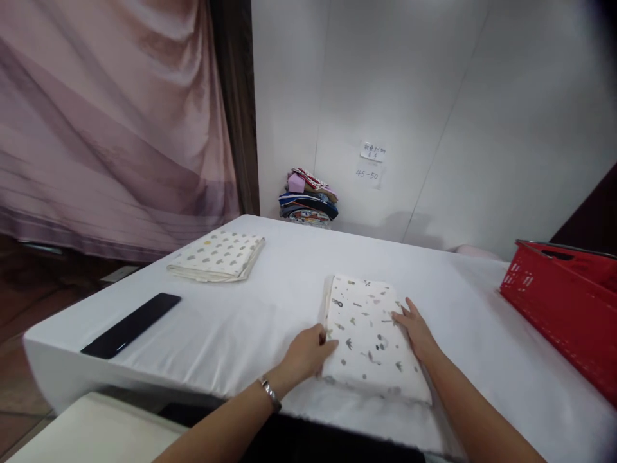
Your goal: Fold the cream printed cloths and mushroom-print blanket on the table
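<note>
Right of the held cloth point(369, 337) stands a red basket point(562, 308), contents unclear.

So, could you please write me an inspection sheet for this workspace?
Surface: table with a white cover, slightly wrinkled near the front.
Job's things: folded printed cloth, lying flat between the hands.
Clutter: grey-patterned folded cloth and dark flat object on the left; red basket on the right.
Hands: left hand at the cloth's left edge, thumb on top; right hand at its right edge, fingers spread. Grip firmness cannot be told.
Cables: nothing seen.
Surroundings: pinkish curtain on the left; fabric stack past the far edge; white wall bearing handwritten paper signs.
</note>
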`<action>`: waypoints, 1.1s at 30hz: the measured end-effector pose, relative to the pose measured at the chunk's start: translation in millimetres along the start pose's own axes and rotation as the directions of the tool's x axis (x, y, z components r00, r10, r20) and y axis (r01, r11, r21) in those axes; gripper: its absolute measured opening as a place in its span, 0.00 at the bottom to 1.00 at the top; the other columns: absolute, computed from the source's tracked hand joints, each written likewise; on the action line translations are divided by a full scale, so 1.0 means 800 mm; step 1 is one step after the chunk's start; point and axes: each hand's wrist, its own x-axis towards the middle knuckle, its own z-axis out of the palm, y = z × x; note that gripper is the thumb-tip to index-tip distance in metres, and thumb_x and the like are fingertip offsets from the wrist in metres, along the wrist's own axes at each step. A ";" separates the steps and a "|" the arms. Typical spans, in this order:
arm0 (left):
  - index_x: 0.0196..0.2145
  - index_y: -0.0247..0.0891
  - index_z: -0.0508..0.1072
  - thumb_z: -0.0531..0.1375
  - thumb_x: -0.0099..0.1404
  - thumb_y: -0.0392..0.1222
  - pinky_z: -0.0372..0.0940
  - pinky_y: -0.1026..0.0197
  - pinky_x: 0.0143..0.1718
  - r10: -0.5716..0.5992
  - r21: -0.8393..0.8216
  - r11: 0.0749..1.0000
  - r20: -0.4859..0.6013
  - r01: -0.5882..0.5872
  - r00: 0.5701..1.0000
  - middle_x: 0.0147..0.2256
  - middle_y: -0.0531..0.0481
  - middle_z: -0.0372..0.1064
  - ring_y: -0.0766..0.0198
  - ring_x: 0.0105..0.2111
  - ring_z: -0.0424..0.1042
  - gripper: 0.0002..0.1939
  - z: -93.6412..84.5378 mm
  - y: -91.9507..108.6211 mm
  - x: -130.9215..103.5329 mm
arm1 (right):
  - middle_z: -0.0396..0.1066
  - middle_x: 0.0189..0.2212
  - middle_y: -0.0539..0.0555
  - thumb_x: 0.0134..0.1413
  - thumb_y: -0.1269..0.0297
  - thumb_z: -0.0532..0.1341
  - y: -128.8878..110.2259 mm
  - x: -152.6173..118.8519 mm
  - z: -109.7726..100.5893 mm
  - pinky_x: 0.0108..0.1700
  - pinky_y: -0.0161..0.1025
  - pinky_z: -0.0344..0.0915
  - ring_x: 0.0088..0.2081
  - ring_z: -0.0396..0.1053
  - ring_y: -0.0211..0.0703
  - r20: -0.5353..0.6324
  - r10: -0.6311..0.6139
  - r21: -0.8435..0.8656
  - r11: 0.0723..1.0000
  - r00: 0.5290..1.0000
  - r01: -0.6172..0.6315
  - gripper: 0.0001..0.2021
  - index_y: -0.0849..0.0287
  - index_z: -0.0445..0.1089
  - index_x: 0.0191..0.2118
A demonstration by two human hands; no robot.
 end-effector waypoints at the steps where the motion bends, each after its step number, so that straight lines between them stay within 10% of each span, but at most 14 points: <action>1: 0.27 0.40 0.67 0.54 0.59 0.55 0.56 0.63 0.28 -0.010 -0.012 1.000 -0.020 0.009 1.000 0.28 0.52 0.70 0.62 0.29 0.67 0.16 -0.004 0.000 0.002 | 0.57 0.59 0.56 0.38 0.63 0.69 0.001 0.004 0.002 0.45 0.40 0.70 0.49 0.68 0.49 0.026 0.017 0.002 1.000 1.000 -0.017 0.49 0.50 0.43 0.64; 13: 0.29 0.38 0.68 0.53 0.59 0.54 0.58 0.61 0.30 -0.186 0.046 0.980 -0.131 0.193 0.974 0.33 0.45 0.72 0.56 0.36 0.70 0.15 -0.007 0.048 0.147 | 0.65 0.53 0.54 0.42 0.53 0.66 0.023 0.013 -0.009 0.46 0.39 0.68 0.46 0.70 0.46 0.023 -0.058 -0.065 0.996 0.998 0.059 0.41 0.51 0.51 0.62; 22: 0.31 0.40 0.66 0.49 0.64 0.51 0.57 0.62 0.31 -0.190 -0.015 0.981 -0.291 0.194 0.938 0.33 0.48 0.71 0.61 0.34 0.69 0.14 0.007 0.027 0.143 | 0.66 0.52 0.54 0.42 0.52 0.66 0.019 0.015 -0.012 0.48 0.39 0.67 0.48 0.69 0.47 0.000 -0.060 -0.063 0.996 0.998 0.060 0.40 0.53 0.53 0.62; 33: 0.31 0.38 0.66 0.50 0.63 0.50 0.59 0.61 0.32 -0.273 -0.008 0.961 -0.214 0.278 0.938 0.36 0.45 0.72 0.58 0.38 0.70 0.13 0.003 0.017 0.149 | 0.69 0.49 0.55 0.43 0.53 0.65 0.014 0.009 0.000 0.49 0.40 0.66 0.50 0.67 0.50 -0.027 -0.111 -0.234 0.967 0.993 0.102 0.39 0.55 0.55 0.61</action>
